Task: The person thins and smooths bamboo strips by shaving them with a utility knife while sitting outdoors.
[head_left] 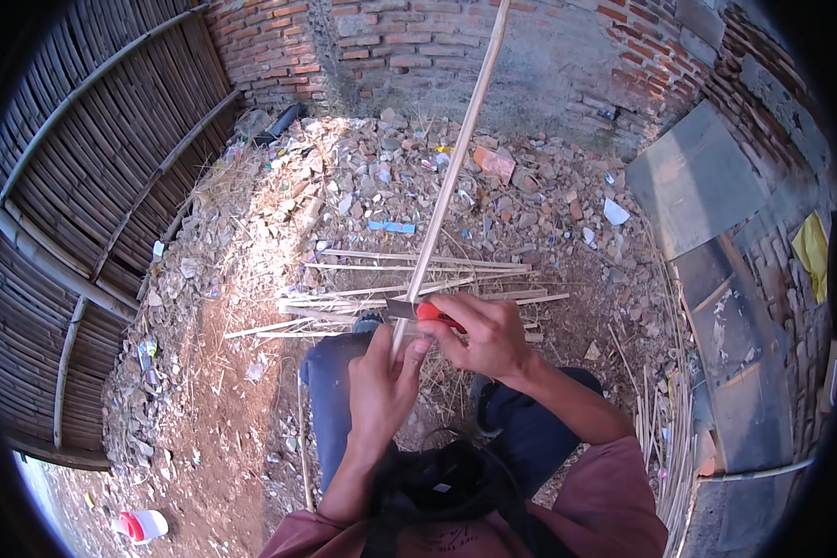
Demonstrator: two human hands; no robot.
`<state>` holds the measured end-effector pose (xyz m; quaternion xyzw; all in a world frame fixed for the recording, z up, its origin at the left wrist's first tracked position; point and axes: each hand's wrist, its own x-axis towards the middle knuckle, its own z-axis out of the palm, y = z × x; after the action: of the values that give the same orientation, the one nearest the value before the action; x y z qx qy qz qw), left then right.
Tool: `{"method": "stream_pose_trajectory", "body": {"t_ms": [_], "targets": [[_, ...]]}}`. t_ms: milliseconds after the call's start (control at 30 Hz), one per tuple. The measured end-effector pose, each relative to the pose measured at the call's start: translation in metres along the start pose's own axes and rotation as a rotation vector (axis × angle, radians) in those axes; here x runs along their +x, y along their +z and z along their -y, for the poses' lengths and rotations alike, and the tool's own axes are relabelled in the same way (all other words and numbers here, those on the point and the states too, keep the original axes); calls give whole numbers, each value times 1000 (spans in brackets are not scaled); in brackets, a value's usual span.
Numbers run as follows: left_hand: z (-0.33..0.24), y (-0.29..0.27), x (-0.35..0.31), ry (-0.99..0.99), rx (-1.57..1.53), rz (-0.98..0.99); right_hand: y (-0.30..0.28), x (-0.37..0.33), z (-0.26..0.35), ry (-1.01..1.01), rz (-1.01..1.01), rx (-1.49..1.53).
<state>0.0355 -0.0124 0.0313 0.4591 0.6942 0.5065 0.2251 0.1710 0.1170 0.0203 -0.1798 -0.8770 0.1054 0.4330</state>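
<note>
Closest to my camera, a dull-pink shirt [614, 498] fills the lower edge. I see the left grip [379, 386] closed around the lower part of a long pale stick [450, 175], slanting up across rubble [344, 177]; the right grip [484, 337] wraps a red-handled knife [434, 313], blade against the stick.

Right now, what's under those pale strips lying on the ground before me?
Littered ground shows through gaps between the strips. Whatever lies directly beneath them is covered, and your right hand hides some strips too.
</note>
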Motion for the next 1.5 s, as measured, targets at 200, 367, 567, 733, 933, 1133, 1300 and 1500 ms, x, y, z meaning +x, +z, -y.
{"method": "stream_pose_trajectory", "body": {"t_ms": [200, 367, 567, 733, 933, 1133, 1300, 1500], "targets": [[9, -2, -1, 3, 6, 4, 0, 2, -4, -5, 4, 42], [11, -6, -3, 19, 53, 8, 1, 3, -6, 2, 34, 64], [16, -8, -8, 18, 86, 6, 3, 5, -15, 16, -35, 39], [36, -4, -25, -57, 122, 53, -18, 27, -61, 268, -49, 6], [42, -18, -59, -60, 96, 81, -29, 24, -144, 492, -168, 12], [51, -26, -58, -53, 150, 71, -25, 2, -151, 731, -44, 384], [61, -23, -53, -63, 126, 85, -22, 14, -99, 775, 99, 922], [53, -23, -53, -94, 83, 189, -5, 14, -68, 719, 144, 885]]}}
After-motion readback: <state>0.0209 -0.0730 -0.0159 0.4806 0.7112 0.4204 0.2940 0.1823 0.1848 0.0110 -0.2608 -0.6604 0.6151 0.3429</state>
